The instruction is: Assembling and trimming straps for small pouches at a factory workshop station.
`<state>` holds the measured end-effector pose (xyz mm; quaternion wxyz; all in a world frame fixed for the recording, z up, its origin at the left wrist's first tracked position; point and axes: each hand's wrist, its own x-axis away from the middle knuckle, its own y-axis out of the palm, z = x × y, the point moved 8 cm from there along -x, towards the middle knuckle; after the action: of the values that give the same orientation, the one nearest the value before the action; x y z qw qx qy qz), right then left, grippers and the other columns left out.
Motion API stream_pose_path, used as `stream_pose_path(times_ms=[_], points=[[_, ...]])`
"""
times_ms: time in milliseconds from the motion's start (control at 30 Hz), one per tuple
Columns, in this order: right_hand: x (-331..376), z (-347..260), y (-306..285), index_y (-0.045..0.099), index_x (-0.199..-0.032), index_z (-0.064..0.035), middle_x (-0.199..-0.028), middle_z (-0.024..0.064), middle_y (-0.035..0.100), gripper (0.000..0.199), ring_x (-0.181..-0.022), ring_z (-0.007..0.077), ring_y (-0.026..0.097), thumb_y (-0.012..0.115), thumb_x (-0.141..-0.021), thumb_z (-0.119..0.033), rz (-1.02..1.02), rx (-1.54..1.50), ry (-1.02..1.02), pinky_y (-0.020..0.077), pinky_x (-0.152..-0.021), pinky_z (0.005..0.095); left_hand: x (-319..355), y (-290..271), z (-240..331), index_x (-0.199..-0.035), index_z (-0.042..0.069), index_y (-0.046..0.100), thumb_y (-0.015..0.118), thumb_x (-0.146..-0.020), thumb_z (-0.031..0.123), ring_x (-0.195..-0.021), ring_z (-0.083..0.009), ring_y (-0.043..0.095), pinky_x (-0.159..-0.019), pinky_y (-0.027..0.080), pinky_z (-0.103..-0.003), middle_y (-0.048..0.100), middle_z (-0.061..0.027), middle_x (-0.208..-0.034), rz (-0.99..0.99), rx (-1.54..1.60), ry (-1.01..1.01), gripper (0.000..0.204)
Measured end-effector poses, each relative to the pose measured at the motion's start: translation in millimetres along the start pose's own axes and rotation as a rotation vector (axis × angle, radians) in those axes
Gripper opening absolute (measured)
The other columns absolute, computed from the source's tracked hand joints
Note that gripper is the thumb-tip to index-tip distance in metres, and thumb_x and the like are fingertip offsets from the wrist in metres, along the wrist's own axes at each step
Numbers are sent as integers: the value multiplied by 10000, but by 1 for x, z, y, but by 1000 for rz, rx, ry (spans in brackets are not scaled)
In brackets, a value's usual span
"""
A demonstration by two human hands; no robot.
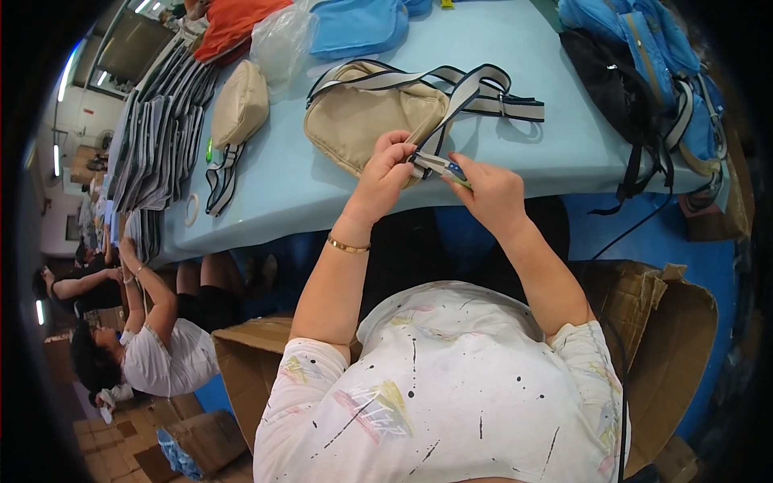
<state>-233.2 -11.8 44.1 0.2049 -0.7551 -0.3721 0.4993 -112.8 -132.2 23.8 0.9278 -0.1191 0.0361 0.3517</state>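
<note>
A beige bag [354, 121] with a striped grey and navy strap [475, 84] lies on the light blue table in front of me. My left hand [385, 173] pinches the strap where it meets the bag's near edge. In my right hand [491, 189] is a pair of small thread snips [451, 170] with a green and blue handle. Their tips reach the strap beside my left fingers. The exact spot between blades and strap is too small to make out.
Another beige bag [240, 105] lies at the left, near a roll of tape [192, 209] and a stack of grey pieces [161, 121]. Blue bags [358, 28] sit at the back; black and blue bags [616, 76] at right. Cardboard boxes [668, 346] flank me. A co-worker [165, 354] is at left.
</note>
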Motion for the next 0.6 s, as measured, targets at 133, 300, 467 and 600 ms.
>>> stream_pose_path(times_ms=[133, 300, 467, 600], points=[[0, -2, 1, 659, -1021, -119, -712, 56, 642, 272, -594, 238, 614, 697, -776, -230, 33, 12, -19, 472, -502, 329, -2, 1, -2, -1039, -40, 570, 542, -838, 45, -1021, -135, 466, -880, 392, -242, 421, -74, -1220, -10, 26, -5, 221], [1, 21, -19, 645, -1007, -105, -691, 53, 629, 286, -598, 259, 614, 676, -809, -308, 118, -13, 144, 477, -505, 342, 0, 3, 3, -993, -29, 579, 620, -875, 141, -939, -108, 481, -789, 410, -225, 435, -58, -1193, 8, 38, -20, 211], [-11, 102, -71, 546, -1191, -112, -857, 120, 659, 436, -765, 302, 645, 657, -830, -331, 229, 140, 531, 504, -645, 391, 4, -31, 5, -880, -22, 610, 580, -903, 140, -890, -107, 490, -748, 410, -225, 504, -56, -1092, 172, -257, 136, 166], [-29, 130, -76, 536, -1194, -113, -930, 124, 661, 425, -847, 316, 640, 653, -835, -307, 155, 226, 508, 507, -696, 402, 11, -59, 5, -853, -39, 607, 555, -917, 134, -836, -127, 516, -710, 415, -229, 532, -47, -1034, 112, -274, 99, 192]])
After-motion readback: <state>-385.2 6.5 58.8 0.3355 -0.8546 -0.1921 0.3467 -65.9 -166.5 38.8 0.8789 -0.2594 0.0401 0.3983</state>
